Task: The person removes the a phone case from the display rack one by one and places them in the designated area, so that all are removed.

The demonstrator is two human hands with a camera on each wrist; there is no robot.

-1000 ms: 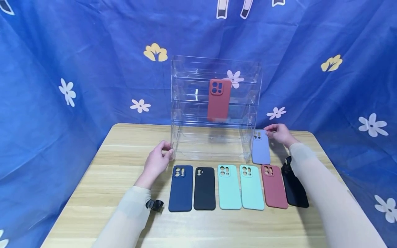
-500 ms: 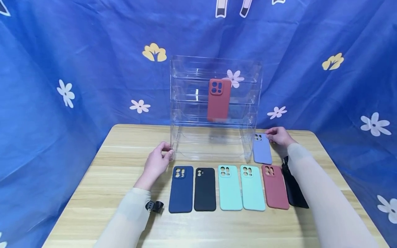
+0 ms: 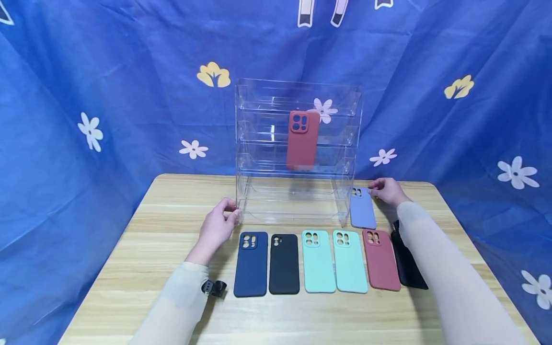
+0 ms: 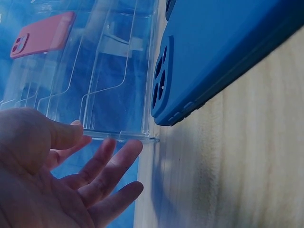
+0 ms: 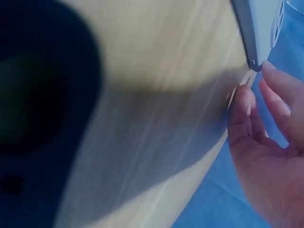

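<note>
I read this as the pick-up step: my right hand (image 3: pixel 386 190) has its fingertips on the top corner of the lavender case (image 3: pixel 362 208), which lies flat on the table (image 3: pixel 142 249) just right of the clear acrylic rack (image 3: pixel 297 143), near its front right corner. From the right wrist view the fingers (image 5: pixel 280 88) only touch the case's edge, loosely curved; I would not call it a firm pinch yet. My left hand (image 3: pixel 217 223) rests against the rack's near left corner, fingers spread and relaxed, steadying it rather than gripping.

The next move, as I judge it, calls for closing thumb and fingers on that upper end, tipping the case upright, and guiding it over the rack's front lip into a tier without knocking the red case (image 3: pixel 303 140) that stands in the middle tier.

Nearer to me a row of cases lies flat: navy (image 3: pixel 251 263), black (image 3: pixel 284 263), two mint (image 3: pixel 334 261), a red one (image 3: pixel 381 259), and a dark one mostly hidden by my right sleeve. The table is pale wood; a blue cloth (image 3: pixel 86 96) with flowers hangs behind and at both sides
</note>
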